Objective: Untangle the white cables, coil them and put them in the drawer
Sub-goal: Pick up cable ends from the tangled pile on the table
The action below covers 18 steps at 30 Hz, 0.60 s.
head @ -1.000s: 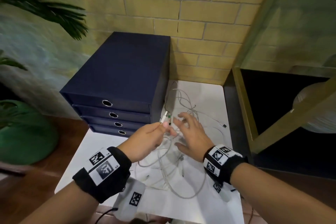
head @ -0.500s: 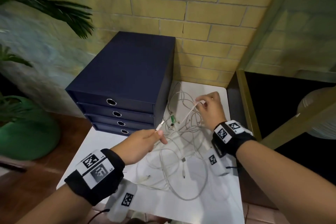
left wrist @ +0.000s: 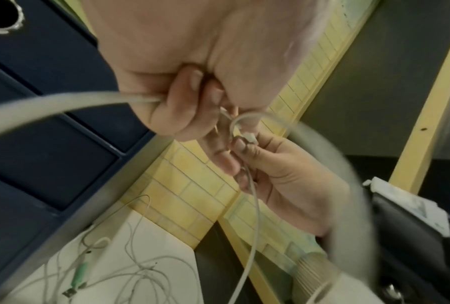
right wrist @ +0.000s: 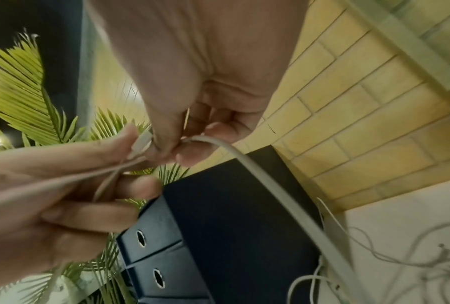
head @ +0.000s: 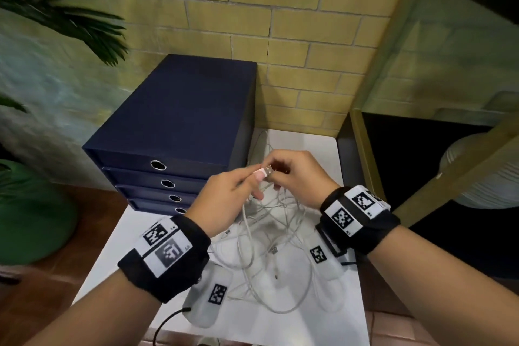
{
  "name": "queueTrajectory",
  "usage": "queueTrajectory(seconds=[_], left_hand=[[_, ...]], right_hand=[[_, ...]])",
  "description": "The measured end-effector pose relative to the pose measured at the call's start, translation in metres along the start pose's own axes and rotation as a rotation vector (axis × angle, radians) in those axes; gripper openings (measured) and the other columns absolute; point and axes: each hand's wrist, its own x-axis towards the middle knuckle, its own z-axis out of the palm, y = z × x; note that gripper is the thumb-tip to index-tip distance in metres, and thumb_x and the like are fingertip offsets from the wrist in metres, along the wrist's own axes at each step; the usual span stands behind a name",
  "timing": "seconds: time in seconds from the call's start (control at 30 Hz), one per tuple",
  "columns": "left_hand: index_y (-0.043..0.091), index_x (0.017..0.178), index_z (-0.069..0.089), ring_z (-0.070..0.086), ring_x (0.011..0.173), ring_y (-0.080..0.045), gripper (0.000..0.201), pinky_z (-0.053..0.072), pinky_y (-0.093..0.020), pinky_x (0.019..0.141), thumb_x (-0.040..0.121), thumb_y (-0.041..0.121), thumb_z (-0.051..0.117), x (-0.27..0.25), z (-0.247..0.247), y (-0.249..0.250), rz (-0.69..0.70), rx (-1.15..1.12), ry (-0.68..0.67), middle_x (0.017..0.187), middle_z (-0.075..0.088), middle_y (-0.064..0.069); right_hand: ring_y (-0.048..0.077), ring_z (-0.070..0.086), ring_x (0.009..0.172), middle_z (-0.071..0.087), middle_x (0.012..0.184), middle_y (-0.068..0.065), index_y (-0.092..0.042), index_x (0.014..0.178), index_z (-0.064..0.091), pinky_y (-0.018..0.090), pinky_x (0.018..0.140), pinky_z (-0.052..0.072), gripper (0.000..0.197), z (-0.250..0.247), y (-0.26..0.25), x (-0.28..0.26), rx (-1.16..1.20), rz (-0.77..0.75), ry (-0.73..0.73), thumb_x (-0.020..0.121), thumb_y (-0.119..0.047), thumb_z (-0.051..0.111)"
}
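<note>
1. Brickwork in pale yellow [head: 295, 22] fills the back of the head view, with palm fronds [head: 56, 8] at the upper left.
2. Tabletop [head: 323, 326], white, runs up to that wall.
3. Drawer unit [head: 179, 121], dark blue, stands on the left rear part of the tabletop; its four drawers, each with a round metal-ringed pull hole, are all closed.
4. White cables [head: 269, 247] lie in a loose tangle on the tabletop just right of the unit, directly below both hands, with several plug ends showing among the loops.
5. Left hand [head: 224, 205] is raised above the tangle; its grip is a narrow pinch of thumb and forefinger on a USB plug [head: 266, 172], whose metal end points toward the other hand. The cable from it trails down into the pile.
6. Right hand [head: 297, 177] meets the left one, fingertips close together; its curled fingers [right wrist: 192, 152] pinch a white cable strand that drops away to the tabletop.
7. Both wrists carry black bands with printed square markers.
</note>
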Motion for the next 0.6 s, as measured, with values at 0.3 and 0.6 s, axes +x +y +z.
queueTrajectory(seconds=[0.3, 0.6], left_hand=[[0.017, 0.087, 0.065, 0.043, 0.057, -0.003, 0.024, 0.036, -0.016, 0.058, 0.097, 0.032, 0.048, 0.000, -0.028, -0.001, 0.074, -0.079, 0.315, 0.059, 0.048, 0.009], [0.023, 0.098, 0.064, 0.036, 0.054, -0.004, 0.029, 0.032, -0.019, 0.055, 0.101, 0.034, 0.038, -0.008, -0.043, 0.007, 0.140, -0.209, 0.396, 0.061, 0.038, 0.007]], right_hand=[[0.015, 0.054, 0.073, 0.057, 0.075, -0.002, -0.008, 0.080, 0.061, 0.025, 0.068, 0.040, 0.011, 0.003, 0.069, -0.025, -0.237, 0.297, -0.062, 0.087, -0.017, 0.063], [0.016, 0.059, 0.076, 0.061, 0.085, -0.004, -0.019, 0.090, 0.061, 0.020, 0.068, 0.044, 0.026, -0.022, 0.073, -0.015, -0.213, 0.328, 0.439, 0.086, 0.003, 0.049]])
